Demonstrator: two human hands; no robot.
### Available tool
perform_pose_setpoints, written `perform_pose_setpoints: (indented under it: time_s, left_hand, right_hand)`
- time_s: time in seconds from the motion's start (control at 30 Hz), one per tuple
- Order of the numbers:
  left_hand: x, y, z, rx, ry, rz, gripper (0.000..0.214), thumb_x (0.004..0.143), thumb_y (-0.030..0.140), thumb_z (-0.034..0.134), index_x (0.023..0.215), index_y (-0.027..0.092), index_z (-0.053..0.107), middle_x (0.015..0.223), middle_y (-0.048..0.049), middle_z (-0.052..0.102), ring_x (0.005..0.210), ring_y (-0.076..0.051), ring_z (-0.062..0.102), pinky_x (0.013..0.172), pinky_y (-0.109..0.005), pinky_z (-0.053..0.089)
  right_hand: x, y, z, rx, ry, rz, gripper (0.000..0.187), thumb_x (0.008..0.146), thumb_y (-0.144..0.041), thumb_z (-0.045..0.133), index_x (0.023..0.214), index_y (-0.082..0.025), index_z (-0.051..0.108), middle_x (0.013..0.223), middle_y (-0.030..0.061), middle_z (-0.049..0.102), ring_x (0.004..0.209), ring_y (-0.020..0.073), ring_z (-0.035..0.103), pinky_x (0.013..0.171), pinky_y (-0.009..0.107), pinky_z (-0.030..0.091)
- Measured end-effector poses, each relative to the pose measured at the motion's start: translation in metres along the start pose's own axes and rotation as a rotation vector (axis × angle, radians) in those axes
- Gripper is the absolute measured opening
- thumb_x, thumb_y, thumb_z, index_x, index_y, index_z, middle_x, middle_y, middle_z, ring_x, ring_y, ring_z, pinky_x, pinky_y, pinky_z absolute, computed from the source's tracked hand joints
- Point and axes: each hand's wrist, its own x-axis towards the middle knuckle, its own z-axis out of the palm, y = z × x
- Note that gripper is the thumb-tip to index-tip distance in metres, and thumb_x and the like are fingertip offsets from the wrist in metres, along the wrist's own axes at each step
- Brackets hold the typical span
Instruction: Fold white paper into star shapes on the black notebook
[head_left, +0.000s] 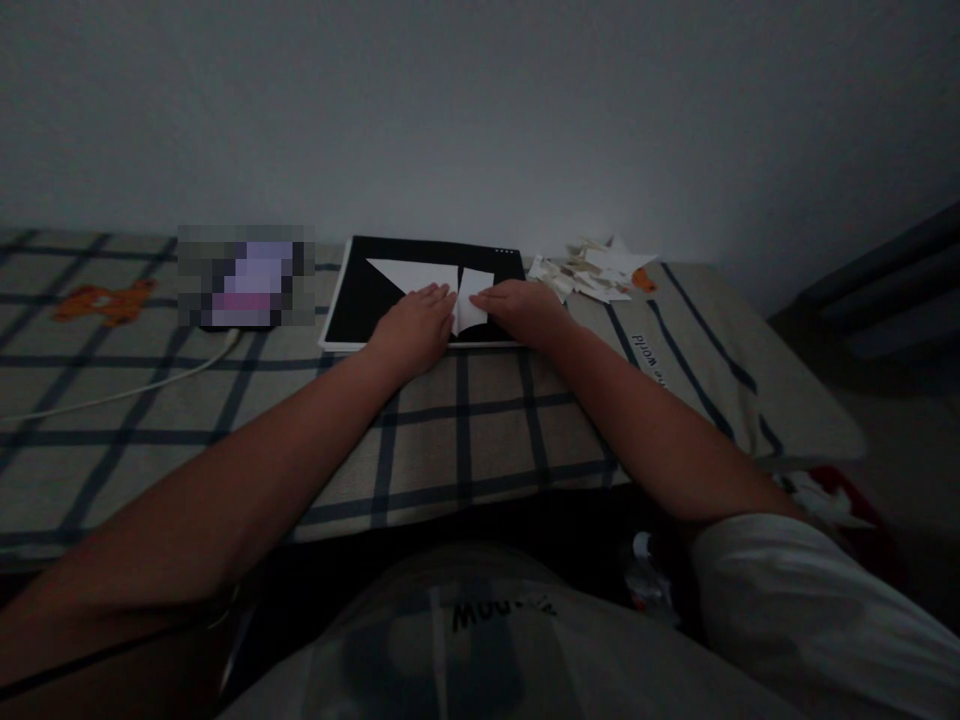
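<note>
A folded piece of white paper [420,275] lies on a black, flat, book-like board [352,305] with a white edge. Its left part tapers to a sharp point, and a narrow dark gap runs down from its top edge near the middle. My left hand [418,322] rests on the paper just left of that gap, fingers stretched out flat. From the right, my right hand [519,305] has its fingers closed together on the paper's right part; its thumb is hard to make out. The two hands are close but apart.
White paper scraps [589,272] lie in a heap right of the board, beside a small orange thing [643,280]. On the left are a blurred phone [251,285] with a white cable [180,378] and an orange figure [105,302]. A checked cloth [330,440] covers the table, against a wall.
</note>
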Motion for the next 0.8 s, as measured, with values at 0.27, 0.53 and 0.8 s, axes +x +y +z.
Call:
perform_pose_setpoints:
  time_s: [0.27,0.53,0.8]
  left_hand:
    - [-0.001,0.002,-0.004,0.018,-0.012,0.015,0.06,0.118,0.023,0.034,0.171,0.0,0.052,0.182,-0.025,0.046,0.173,-0.035,0.042,0.143,-0.051,0.034]
    - [0.001,0.0,0.0,0.042,0.004,0.018,0.06,0.118,0.027,0.034,0.169,0.002,0.054,0.181,-0.0249,0.047,0.172,-0.035,0.044,0.142,-0.049,0.035]
    - [-0.005,0.008,-0.005,0.022,0.005,-0.004,0.061,0.118,0.025,0.033,0.17,-0.002,0.052,0.182,-0.0261,0.045,0.173,-0.037,0.041,0.143,-0.052,0.034]
  right_hand:
    - [0.0,0.0,-0.001,-0.01,-0.045,0.019,0.043,0.114,-0.012,0.049,0.138,-0.019,0.085,0.136,0.0134,0.085,0.115,0.0253,0.078,0.084,0.036,0.053]
    - [0.004,-0.006,-0.008,-0.056,-0.113,0.04,0.041,0.117,-0.018,0.047,0.13,-0.018,0.086,0.131,0.0152,0.086,0.113,0.0259,0.076,0.081,0.035,0.049]
    - [-0.002,-0.003,-0.012,-0.031,-0.073,0.021,0.041,0.116,-0.017,0.05,0.139,-0.021,0.083,0.134,0.0121,0.085,0.116,0.0261,0.077,0.08,0.036,0.049]
